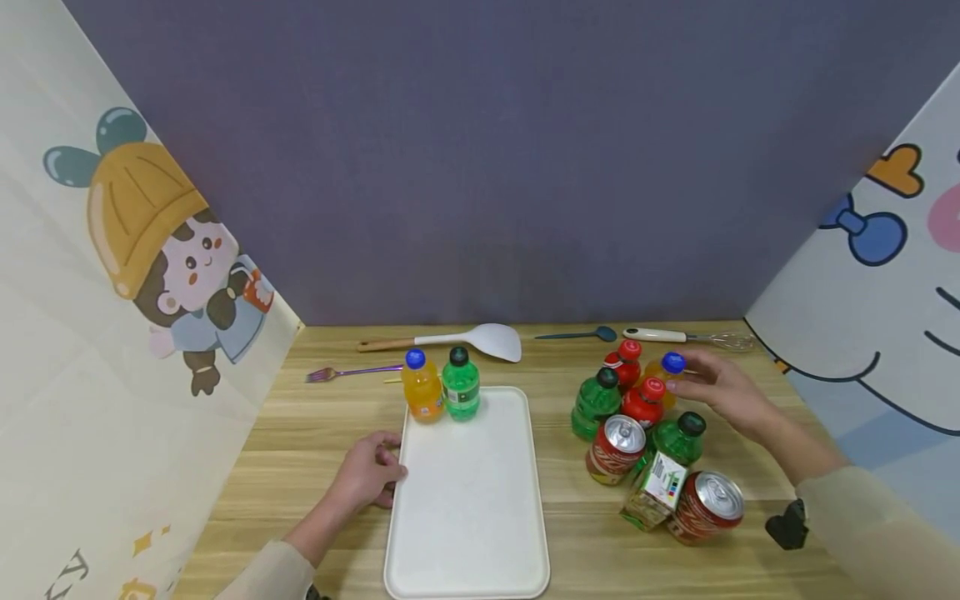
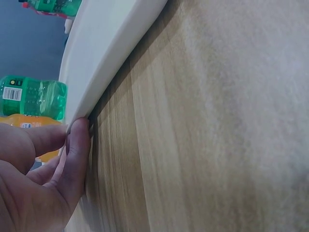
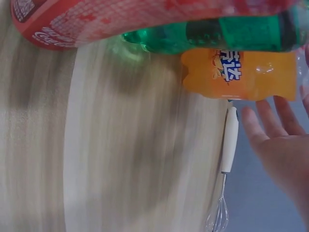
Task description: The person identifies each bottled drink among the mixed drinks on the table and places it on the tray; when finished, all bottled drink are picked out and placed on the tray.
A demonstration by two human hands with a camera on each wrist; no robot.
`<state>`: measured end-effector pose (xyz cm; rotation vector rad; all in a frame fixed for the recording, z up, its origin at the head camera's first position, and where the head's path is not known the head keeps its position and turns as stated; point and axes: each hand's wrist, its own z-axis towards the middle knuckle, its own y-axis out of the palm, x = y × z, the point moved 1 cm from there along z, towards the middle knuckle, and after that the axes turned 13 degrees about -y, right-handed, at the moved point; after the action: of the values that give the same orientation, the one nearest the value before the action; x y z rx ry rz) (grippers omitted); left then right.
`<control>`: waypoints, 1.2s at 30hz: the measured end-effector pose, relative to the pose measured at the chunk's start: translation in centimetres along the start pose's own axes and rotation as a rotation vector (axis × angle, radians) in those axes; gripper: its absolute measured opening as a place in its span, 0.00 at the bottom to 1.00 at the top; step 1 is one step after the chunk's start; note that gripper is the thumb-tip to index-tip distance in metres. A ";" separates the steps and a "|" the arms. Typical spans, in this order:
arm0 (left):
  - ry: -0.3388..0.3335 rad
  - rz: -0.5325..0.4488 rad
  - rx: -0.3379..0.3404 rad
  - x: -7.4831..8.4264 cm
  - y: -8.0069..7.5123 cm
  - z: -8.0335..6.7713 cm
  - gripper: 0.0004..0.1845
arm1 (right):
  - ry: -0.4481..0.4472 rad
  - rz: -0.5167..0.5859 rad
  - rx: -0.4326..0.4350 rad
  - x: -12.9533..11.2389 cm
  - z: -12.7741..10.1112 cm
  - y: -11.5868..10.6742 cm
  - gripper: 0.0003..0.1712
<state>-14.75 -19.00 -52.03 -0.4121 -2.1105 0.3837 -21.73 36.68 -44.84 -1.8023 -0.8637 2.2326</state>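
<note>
My left hand (image 1: 367,471) pinches the left rim of a white tray (image 1: 468,508); in the left wrist view, finger and thumb meet at the tray's edge. An orange soda bottle with a blue cap (image 1: 423,387) and a green soda bottle with a black cap (image 1: 461,385) stand at the tray's far end. On the right, my right hand (image 1: 720,387) is at the upper part of another orange soda bottle (image 3: 241,72), in the back of a drink cluster. Its fingers (image 3: 270,118) are extended beside that bottle, and the thumb is mostly hidden in the right wrist view.
Around that bottle stand red-capped cola bottles (image 1: 643,406), green bottles (image 1: 596,406), cola cans (image 1: 705,508) and a small drink carton (image 1: 655,492). Along the back lie a fork (image 1: 352,372), a spatula (image 1: 450,339), a dark spoon (image 1: 577,334) and a whisk (image 1: 686,337), before a grey-blue wall.
</note>
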 end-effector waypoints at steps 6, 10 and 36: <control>0.014 -0.006 0.007 -0.1 0.0 0.1 0.29 | -0.041 0.087 0.032 0.7 0.2 0.2 0.34; 0.022 -0.006 0.015 -0.1 0.1 0.2 0.30 | -0.064 0.098 0.052 0.9 0.3 0.3 0.32; 0.026 0.001 0.022 0.4 0.1 -0.4 0.29 | -0.031 0.032 0.102 -1.9 0.2 -0.7 0.30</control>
<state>-14.62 -18.70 -51.58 -0.4031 -2.0792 0.3997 -21.62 36.34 -42.85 -1.7528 -0.7171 2.2851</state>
